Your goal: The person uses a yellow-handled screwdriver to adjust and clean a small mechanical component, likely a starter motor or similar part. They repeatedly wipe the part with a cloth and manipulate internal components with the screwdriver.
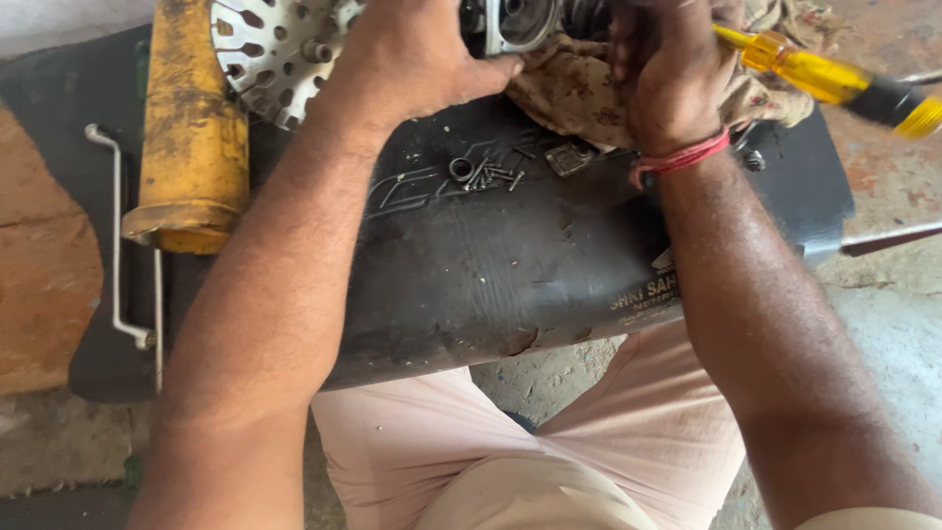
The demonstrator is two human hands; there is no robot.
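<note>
Where the view begins, nearest the wearer: pale pink trousers (471, 451) over two bent knees, concrete floor (883, 334) beneath. Next out, a black rubber seat (471, 255), scuffed and cracked along its near edge, carrying the work. On its top middle, a small heap of screws and a washer (486, 174), loose; a square metal clip (569, 157) just beside them.

Left hand (417, 59): fingers closed over a round metal housing (515, 25) at the far edge of the seat, thumb pressed flat toward a stained rag (579, 93). Right hand (667, 74): wrapped shut around a yellow-handled screwdriver (834, 83), handle jutting to the right, tip hidden behind the fist; a red thread band (682, 157) on the wrist.

Housing: judged heavy, rigid, probably greasy; best gripped by its rim, rag underneath to stop slipping. Perforated metal disc (270, 54) touches it to the left.

Far left edge: yellow cylinder (191, 137), worn, lying lengthwise; a bent wire rod (118, 236) beside it.
</note>
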